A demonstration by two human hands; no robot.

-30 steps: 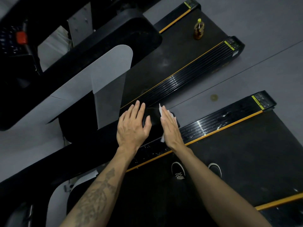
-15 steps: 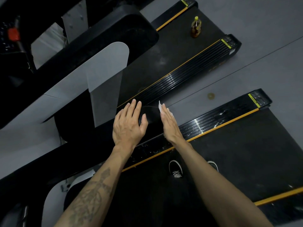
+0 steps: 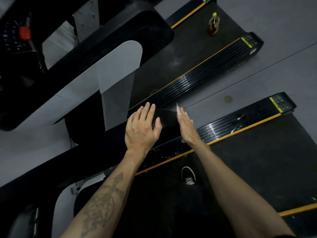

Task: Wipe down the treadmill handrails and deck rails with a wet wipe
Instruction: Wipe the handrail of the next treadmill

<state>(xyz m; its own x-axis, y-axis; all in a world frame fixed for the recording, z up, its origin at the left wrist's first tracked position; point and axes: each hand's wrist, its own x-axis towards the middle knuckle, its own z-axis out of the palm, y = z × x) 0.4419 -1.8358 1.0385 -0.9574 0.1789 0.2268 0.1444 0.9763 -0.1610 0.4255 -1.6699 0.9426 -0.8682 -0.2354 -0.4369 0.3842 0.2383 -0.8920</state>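
My left hand (image 3: pixel 142 129) lies flat, fingers straight, on the black handrail (image 3: pixel 165 120) end; my right hand (image 3: pixel 186 125) presses the wet wipe (image 3: pixel 178 109) against its side, fingers straight.

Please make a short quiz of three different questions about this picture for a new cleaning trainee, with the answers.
1. True or false: the left hand rests flat on the black rounded handrail end.
2. Which hand presses the white wet wipe against it? A) left B) right
3. Fill in: the amber bottle with the yellow cap stands on the neighbouring treadmill's ____.

Key: 1 true; 2 B, the right hand; 3 belt.
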